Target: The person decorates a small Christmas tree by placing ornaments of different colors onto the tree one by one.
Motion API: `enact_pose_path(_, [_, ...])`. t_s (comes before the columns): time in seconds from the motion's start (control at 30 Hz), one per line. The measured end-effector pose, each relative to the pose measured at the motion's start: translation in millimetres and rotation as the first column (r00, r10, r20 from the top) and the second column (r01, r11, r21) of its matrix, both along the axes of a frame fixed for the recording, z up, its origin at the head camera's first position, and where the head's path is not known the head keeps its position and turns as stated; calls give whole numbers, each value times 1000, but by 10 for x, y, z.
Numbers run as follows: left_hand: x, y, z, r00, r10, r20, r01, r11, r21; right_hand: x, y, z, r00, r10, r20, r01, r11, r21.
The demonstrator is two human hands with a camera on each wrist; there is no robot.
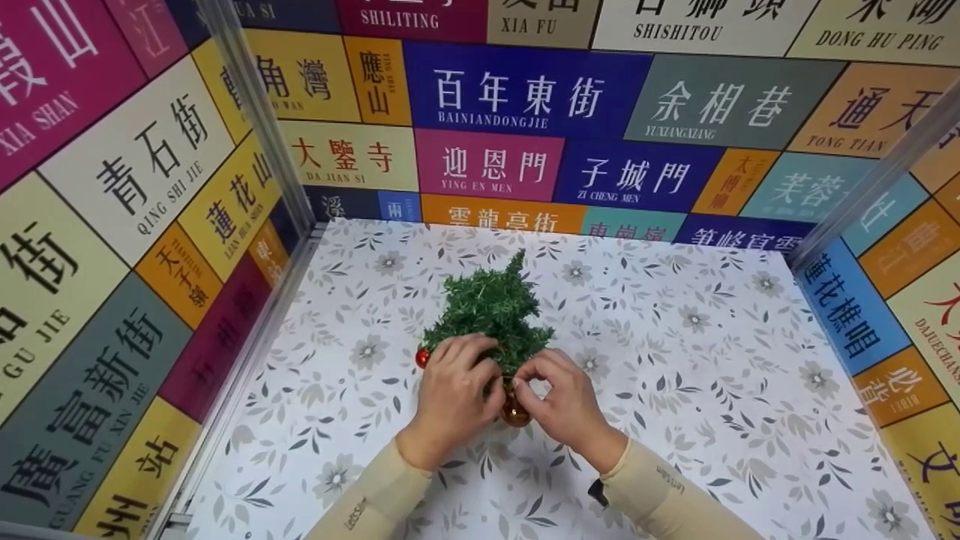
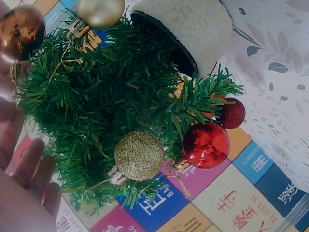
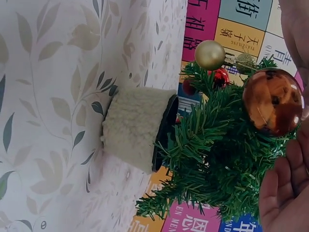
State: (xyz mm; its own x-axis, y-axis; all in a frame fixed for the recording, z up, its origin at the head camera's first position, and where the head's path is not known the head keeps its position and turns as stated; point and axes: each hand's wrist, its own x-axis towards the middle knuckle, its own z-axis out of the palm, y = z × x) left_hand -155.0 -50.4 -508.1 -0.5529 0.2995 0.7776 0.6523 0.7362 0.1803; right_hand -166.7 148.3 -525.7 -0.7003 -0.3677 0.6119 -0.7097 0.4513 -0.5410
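Note:
A small artificial Christmas tree stands on the table with its tip pointing away from me. A shiny copper bauble hangs between my two hands at its near side. My right hand pinches the bauble's thin cord with thumb and forefinger. My left hand bends its thumb and forefinger to the same cord, the fingertips partly hidden. Red bauble, dark red bauble, glittery gold bauble and smooth pale gold bauble hang on the branches. Below them is a fleecy cream pot.
A white tablecloth with grey leaves and flowers covers the table. Colourful panels with printed place names wall in the back, left and right sides. Metal posts stand at the back corners.

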Motion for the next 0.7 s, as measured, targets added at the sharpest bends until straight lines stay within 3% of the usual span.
enact_pose_path(0.3, [-40, 1, 19, 998, 58, -6, -58, 998, 7, -64, -48, 4, 996, -79, -45, 80, 997, 17])
enact_pose_path(0.7, [-79, -8, 44, 996, 88, 24, -87, 996, -29, -113, -64, -1, 995, -94, -34, 94, 996, 10])
